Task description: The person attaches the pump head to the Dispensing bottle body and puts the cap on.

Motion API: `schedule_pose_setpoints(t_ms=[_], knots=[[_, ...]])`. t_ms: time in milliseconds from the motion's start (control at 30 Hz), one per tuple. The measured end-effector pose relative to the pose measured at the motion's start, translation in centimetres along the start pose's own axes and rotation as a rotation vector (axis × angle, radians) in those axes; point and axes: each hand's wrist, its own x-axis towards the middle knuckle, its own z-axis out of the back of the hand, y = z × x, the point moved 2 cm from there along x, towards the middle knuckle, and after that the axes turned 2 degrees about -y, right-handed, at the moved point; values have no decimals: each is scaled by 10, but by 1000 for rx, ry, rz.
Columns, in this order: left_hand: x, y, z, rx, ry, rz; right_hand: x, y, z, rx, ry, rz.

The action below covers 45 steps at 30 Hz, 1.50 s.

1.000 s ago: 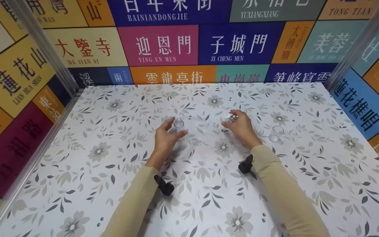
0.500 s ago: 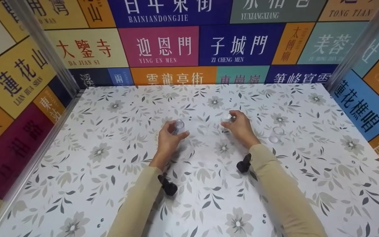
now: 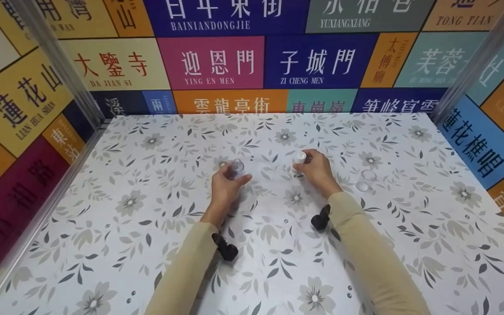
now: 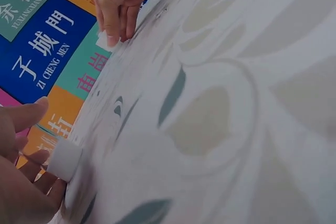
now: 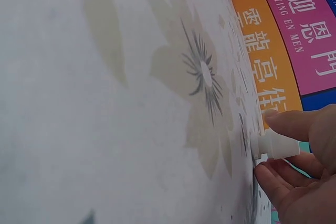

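Observation:
My left hand (image 3: 225, 187) is around a small clear round-topped piece (image 3: 238, 166), its fingers close along the left side. In the left wrist view a white cylindrical end (image 4: 65, 160) sits at the tabletop, and the thumb is stretched out with a gap to it. My right hand (image 3: 319, 168) has thumb and fingers bent round a small white piece (image 3: 300, 157). The right wrist view shows that white piece (image 5: 281, 145) as stepped, its narrow end at the tabletop. Whether the right thumb presses on it is hard to see.
Two clear round pieces, one a ring-like outline (image 3: 369, 175) and one a smaller disc (image 3: 362, 187), lie right of my right hand. A white leaf-patterned cloth (image 3: 129, 201) covers the table. Colourful walls with lettering (image 3: 217, 61) stand behind and at both sides.
My left hand has moved slightly right, and its fingers have come in closer to the clear piece. My right hand stays nearly in place; its white piece shows more distinctly.

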Motion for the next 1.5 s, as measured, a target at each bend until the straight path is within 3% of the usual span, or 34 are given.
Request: schedule_pose_setpoints(t_ms=[233, 533, 800, 1033, 1500], knots=[[-3, -1, -3, 21, -9, -61, 0, 1, 1, 13, -39, 23], [-7, 1, -4, 42, 6, -57, -1, -4, 3, -5, -24, 2], [-7, 0, -2, 79, 6, -133, -4, -1, 7, 33, -12, 18], [-7, 0, 1, 64, 17, -109, -6, 4, 11, 70, 10, 7], [-7, -2, 0, 40, 19, -70, -7, 6, 8, 86, -44, 57]])
